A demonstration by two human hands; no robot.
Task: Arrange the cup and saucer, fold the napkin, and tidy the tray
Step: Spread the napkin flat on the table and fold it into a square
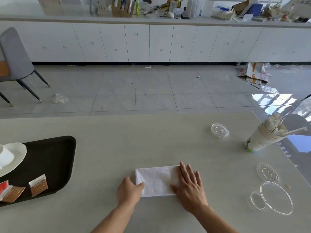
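Both hands lie open: right hand (189, 185) flattens the napkin (157, 181); left hand (129, 190) should align edges before creasing.

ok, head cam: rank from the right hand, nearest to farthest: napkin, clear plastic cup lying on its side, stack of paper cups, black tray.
1. napkin: under the right hand, which lies flat on its right end.
2. clear plastic cup: on its side, off to the right.
3. stack of paper cups: far right, further back on the table.
4. black tray: far left, beyond the left hand.
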